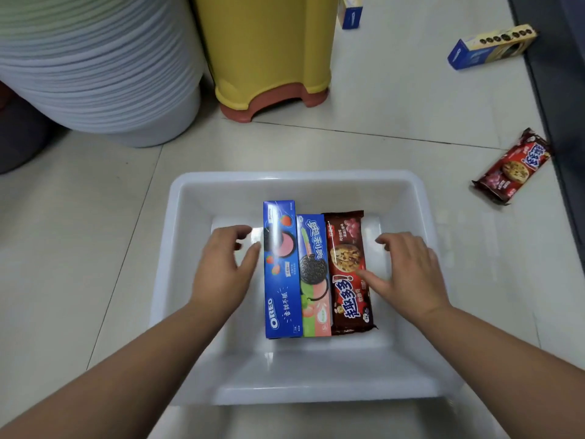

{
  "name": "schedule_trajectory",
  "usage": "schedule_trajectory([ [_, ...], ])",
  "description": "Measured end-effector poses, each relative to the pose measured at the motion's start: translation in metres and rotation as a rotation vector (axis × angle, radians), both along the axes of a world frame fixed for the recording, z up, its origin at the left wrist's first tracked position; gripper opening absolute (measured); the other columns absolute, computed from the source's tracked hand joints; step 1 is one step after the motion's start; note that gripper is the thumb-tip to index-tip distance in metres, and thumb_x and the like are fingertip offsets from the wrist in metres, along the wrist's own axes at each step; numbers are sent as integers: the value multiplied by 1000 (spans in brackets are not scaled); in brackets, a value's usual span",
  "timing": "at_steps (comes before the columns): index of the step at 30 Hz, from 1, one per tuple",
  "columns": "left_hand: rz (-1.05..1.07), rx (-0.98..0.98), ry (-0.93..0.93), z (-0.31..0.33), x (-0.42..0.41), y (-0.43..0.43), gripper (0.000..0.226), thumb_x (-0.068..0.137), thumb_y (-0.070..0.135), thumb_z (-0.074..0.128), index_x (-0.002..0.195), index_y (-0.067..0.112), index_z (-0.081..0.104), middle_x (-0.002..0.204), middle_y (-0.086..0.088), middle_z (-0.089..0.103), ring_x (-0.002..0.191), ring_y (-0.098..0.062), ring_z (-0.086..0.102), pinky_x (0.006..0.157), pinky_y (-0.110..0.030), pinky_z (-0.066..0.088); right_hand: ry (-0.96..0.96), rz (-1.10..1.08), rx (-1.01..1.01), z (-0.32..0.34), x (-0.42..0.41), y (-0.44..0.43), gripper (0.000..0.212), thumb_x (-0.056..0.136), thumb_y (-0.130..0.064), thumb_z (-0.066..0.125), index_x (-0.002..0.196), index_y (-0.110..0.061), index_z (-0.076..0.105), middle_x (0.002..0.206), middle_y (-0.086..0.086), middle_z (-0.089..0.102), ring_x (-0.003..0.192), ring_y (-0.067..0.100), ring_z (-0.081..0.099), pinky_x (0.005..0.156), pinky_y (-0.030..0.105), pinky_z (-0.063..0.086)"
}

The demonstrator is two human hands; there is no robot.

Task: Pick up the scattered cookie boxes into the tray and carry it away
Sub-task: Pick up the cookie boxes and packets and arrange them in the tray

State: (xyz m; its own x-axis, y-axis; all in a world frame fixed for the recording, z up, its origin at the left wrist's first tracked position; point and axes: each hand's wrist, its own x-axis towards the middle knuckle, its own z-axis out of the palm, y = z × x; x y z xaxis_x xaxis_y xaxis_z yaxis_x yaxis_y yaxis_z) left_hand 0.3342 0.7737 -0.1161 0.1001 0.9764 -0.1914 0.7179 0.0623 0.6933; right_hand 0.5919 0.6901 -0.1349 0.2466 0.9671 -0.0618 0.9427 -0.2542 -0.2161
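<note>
A view looking down at a white plastic tray [177, 217] on a pale tiled floor [395, 99]. Three cookie packs lie side by side in its middle: a blue Oreo box [280, 289], a green and pink Oreo box [316, 299] touching it, and a brown chocolate-chip cookie pack [345, 245] on the right. The left hand [226, 267] is open, fingers curled, just beside the blue box. The right hand [408, 270] is also open and holds nothing, its thumb resting on or very near the brown pack. More packs remain scattered on the floor: a second brown cookie pack [512, 166] to the right, a blue and cream box [490, 47] farther back, and another blue and cream box [349, 11] near a yellow stool [269, 49]. The task looks partly done. A sensible way forward is to keep the packed row snug so space stays free, then reach for the nearest loose pack on the right and lay it flat beside the others.
</note>
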Motion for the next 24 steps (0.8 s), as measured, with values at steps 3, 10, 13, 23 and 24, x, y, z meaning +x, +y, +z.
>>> schedule_trajectory([
  [3,-48,310,360,6,-35,5,39,83,31,60,118,14,58,120,-12,55,109,-34,51,92,-45,40,-157,-41,62,6,13,-11,76,65,-48,76,127,-17,47,125,13,53,119,27,42,94,49,41],
  [10,74,-8,422,-1,-51,18,58,88,32,59,141,23,37,154,-11,20,134,-35,32,90,-54,46,-53,-201,-223,10,22,1,79,89,-27,58,150,-30,7,157,16,-1,135,36,27,98,46,43],
  [13,130,-37,416,-3,-48,23,50,90,30,56,137,20,43,153,-11,23,132,-36,32,91,-54,44,-15,-220,-182,7,27,7,78,88,-10,56,150,-25,11,153,14,4,128,34,29,94,42,45],
  [23,112,-20,449,65,37,59,49,94,24,50,141,16,39,153,-13,26,129,-40,33,99,-50,39,-7,-243,-151,71,118,43,91,77,9,56,148,-21,7,149,9,3,128,33,29,91,40,46],
  [24,113,-19,443,79,50,65,51,93,25,51,142,16,38,154,-14,25,131,-39,32,102,-50,37,-5,-243,-133,86,131,49,92,77,9,57,148,-21,7,148,9,4,127,33,31,91,40,47],
])
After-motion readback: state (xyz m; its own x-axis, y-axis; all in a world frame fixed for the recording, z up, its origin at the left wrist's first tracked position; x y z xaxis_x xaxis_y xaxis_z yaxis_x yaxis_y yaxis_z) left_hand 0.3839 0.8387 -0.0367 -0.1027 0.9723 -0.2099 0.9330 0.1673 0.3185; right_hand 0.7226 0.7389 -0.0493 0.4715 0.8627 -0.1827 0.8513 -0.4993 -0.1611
